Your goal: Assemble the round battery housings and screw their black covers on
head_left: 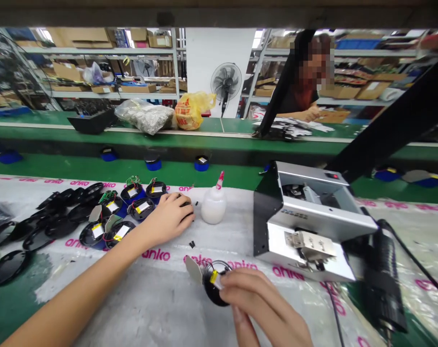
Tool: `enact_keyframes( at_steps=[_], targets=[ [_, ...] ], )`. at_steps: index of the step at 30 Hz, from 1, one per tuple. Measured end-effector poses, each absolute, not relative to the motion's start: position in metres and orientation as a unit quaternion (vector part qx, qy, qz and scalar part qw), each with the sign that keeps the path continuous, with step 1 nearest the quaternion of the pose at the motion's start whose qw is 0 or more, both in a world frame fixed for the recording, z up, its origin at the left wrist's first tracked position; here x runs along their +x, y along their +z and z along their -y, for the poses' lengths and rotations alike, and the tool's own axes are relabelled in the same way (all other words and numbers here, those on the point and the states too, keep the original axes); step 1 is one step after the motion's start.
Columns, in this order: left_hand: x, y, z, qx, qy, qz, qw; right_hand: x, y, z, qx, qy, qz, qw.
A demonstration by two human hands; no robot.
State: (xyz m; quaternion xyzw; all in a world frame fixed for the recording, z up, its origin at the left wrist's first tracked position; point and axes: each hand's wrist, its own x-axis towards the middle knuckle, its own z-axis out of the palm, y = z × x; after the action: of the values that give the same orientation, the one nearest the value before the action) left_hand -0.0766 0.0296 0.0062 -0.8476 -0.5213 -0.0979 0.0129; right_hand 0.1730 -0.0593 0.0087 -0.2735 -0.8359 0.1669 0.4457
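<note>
My right hand point(257, 301) grips a round black housing point(213, 289) with a yellow-taped part, thin wires and a grey flap, low in the middle of the plastic-covered table. My left hand point(168, 217) reaches forward, fingers curled over a small black part point(187, 208) on the sheet, just right of several round black housings point(121, 217) with batteries and small circuit boards. A white squeeze bottle point(213, 205) with a red-striped nozzle stands right of that hand. A tiny black piece point(192, 244) lies between my hands.
A grey metal machine point(309, 221) sits on the right, with a black electric screwdriver point(387, 274) and its cable beside it. Black covers point(41, 221) are piled at left. Behind runs a green conveyor point(190, 171) with blue pieces. Another person point(301, 82) works across the line.
</note>
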Motion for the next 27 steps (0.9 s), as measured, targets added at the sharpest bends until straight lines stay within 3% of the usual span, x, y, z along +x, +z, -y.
enact_keyframes(
  at_steps=[8, 12, 20, 27],
  targets=[
    [-0.074, 0.004, -0.025, -0.838, -0.105, 0.533, 0.050, 0.155, 0.053, 0.023, -0.264, 0.213, 0.861, 0.379],
    [-0.075, 0.003, -0.023, -0.827, -0.122, 0.546, 0.052, 0.146, 0.046, 0.014, -0.287, 0.224, 0.865, 0.344],
    [-0.074, 0.002, -0.020, -0.796, -0.187, 0.575, 0.026, 0.122, 0.018, 0.021, -0.371, 0.266, 0.872, 0.178],
    [-0.075, 0.011, -0.009, -0.758, -0.282, 0.585, -0.055, 0.134, 0.015, 0.021, -0.380, 0.411, 0.783, 0.271]
  ],
)
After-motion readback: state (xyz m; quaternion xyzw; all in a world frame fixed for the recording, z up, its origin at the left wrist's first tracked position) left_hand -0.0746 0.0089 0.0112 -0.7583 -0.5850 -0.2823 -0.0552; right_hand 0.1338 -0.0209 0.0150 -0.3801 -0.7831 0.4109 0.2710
